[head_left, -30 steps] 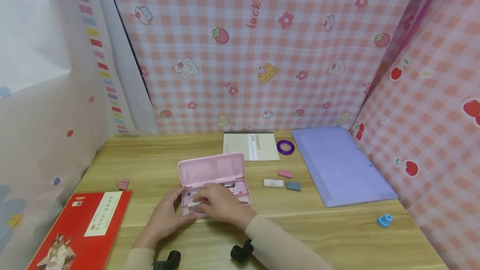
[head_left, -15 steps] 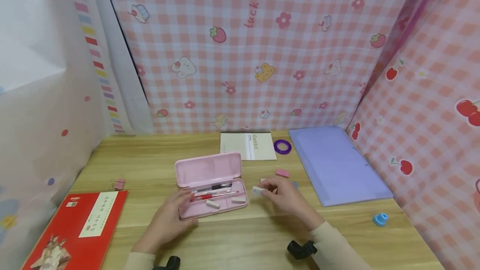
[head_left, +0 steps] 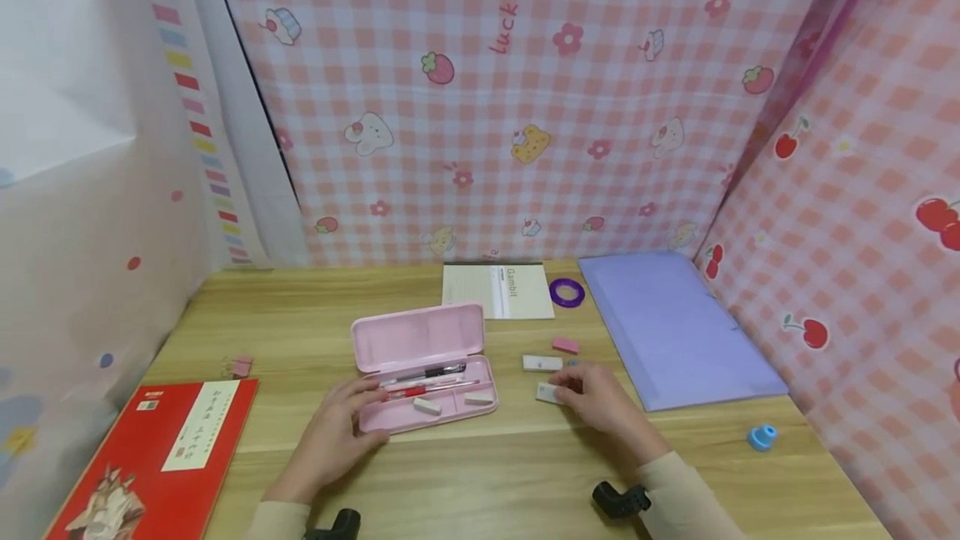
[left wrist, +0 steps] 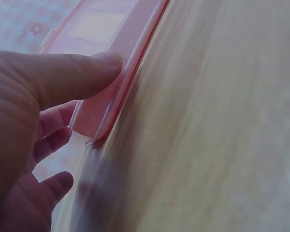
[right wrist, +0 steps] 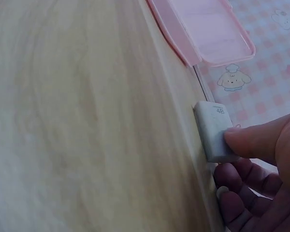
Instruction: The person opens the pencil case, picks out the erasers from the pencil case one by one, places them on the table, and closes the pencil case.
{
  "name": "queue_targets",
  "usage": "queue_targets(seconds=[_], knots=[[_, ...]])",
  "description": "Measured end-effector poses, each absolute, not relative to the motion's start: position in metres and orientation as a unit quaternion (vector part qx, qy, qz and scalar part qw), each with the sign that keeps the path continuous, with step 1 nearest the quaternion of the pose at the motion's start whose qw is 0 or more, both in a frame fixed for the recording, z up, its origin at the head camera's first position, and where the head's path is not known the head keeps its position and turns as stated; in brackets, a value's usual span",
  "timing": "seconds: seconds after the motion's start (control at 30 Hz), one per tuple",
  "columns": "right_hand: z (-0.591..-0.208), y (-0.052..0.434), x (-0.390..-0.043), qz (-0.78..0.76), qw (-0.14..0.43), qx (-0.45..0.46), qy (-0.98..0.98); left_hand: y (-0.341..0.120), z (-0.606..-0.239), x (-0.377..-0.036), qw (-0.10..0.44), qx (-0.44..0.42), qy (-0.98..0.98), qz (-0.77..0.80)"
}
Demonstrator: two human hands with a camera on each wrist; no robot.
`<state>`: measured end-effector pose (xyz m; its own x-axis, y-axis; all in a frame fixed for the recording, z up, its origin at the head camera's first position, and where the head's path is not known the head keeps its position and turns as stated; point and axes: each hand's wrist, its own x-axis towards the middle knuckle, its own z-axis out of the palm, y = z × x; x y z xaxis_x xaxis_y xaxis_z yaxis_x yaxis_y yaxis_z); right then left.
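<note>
An open pink pencil case (head_left: 420, 338) lies in the middle of the table in the head view. It holds a black pen (head_left: 435, 372), a red pen (head_left: 407, 393) and two small white blocks (head_left: 427, 407). My left hand (head_left: 330, 440) grips its left end, the thumb against the front wall in the left wrist view. To the right of the case, my right hand (head_left: 603, 400) pinches a white eraser (right wrist: 211, 135) marked 4B, low at the tabletop. Just behind are another white eraser (head_left: 542, 363), a pink eraser (head_left: 566, 346) and a blue-grey one, mostly hidden by the fingers.
A notepad (head_left: 465, 294) and a purple tape roll (head_left: 567, 292) lie at the back. A lilac folder (head_left: 675, 332) and a small blue cone-shaped piece (head_left: 762, 437) are on the right. On the left lie a red book (head_left: 135, 440) and a pink binder clip (head_left: 242, 366).
My right hand has come out of the pencil case with the white eraser, moved right and lowered it beside the other erasers. My left hand has stayed at the case's left end.
</note>
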<state>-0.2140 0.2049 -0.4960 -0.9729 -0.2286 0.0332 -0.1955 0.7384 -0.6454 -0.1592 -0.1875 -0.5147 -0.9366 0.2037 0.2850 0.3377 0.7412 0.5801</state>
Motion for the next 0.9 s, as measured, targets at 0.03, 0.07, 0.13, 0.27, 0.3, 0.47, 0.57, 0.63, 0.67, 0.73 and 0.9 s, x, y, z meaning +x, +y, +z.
queue_targets(seconds=[0.03,0.07,0.13,0.27,0.3,0.47,0.57,0.63,0.67,0.73,0.9], knots=[[-0.497,0.205,-0.214,-0.344,0.022,-0.114,0.932,-0.187,-0.515,-0.159,0.102,-0.146,-0.927,-0.330],[-0.497,0.205,-0.214,-0.345,0.021,-0.110,0.932,-0.187,-0.515,-0.160,0.101,-0.145,-0.927,-0.332],[-0.498,0.204,-0.214,-0.347,0.016,-0.110,0.931,-0.188,-0.516,-0.160,0.098,-0.142,-0.927,-0.332],[-0.502,0.204,-0.212,-0.357,0.014,-0.121,0.926,-0.189,-0.517,-0.159,0.090,-0.136,-0.928,-0.334],[-0.503,0.203,-0.212,-0.360,0.015,-0.128,0.924,-0.189,-0.518,-0.159,0.089,-0.135,-0.928,-0.335],[-0.509,0.203,-0.213,-0.357,0.018,-0.132,0.925,-0.192,-0.520,-0.158,0.090,-0.132,-0.927,-0.338],[-0.509,0.202,-0.212,-0.352,0.013,-0.119,0.928,-0.192,-0.520,-0.158,0.090,-0.130,-0.927,-0.341],[-0.508,0.202,-0.212,-0.353,0.010,-0.111,0.929,-0.192,-0.520,-0.159,0.090,-0.128,-0.926,-0.342],[-0.508,0.202,-0.211,-0.354,0.010,-0.108,0.929,-0.191,-0.520,-0.159,0.091,-0.128,-0.927,-0.342],[-0.507,0.202,-0.211,-0.354,0.009,-0.105,0.929,-0.191,-0.520,-0.160,0.092,-0.127,-0.926,-0.342],[-0.507,0.202,-0.211,-0.354,0.011,-0.103,0.930,-0.192,-0.520,-0.161,0.090,-0.125,-0.927,-0.343]])
